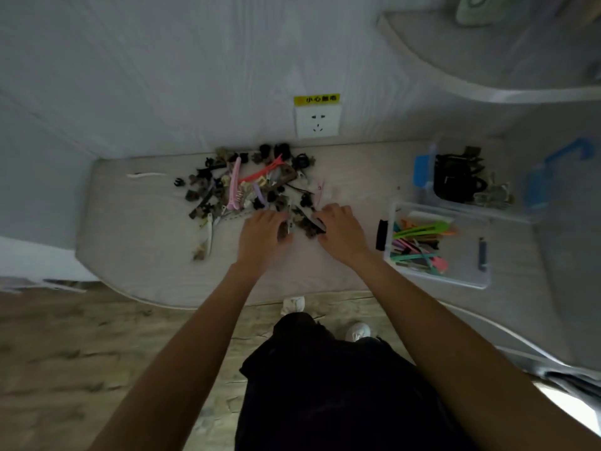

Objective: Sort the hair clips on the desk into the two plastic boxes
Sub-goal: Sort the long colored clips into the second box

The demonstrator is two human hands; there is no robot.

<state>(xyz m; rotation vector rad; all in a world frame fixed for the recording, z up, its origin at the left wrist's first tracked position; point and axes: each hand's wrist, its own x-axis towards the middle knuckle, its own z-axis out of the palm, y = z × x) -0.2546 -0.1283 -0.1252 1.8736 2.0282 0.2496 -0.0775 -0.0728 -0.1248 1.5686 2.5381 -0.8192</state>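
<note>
Hands at the clip pile: left hand pinches a small clip; right hand grips a dark clip; boxes beyond right hand.

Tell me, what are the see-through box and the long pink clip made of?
The near box looks like clear, glossy plastic: the desk shows through its walls. The long pink clip in the pile seems smooth, solid-coloured plastic, though any metal spring is too small to see.

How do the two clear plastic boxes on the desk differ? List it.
The nearer clear plastic box holds long flat clips in green, pink and orange; the farther clear plastic box holds dark, chunky claw clips. The farther one has blue latches; the nearer one has dark latches. Both are open-topped and sit right of the loose clip pile.
</note>
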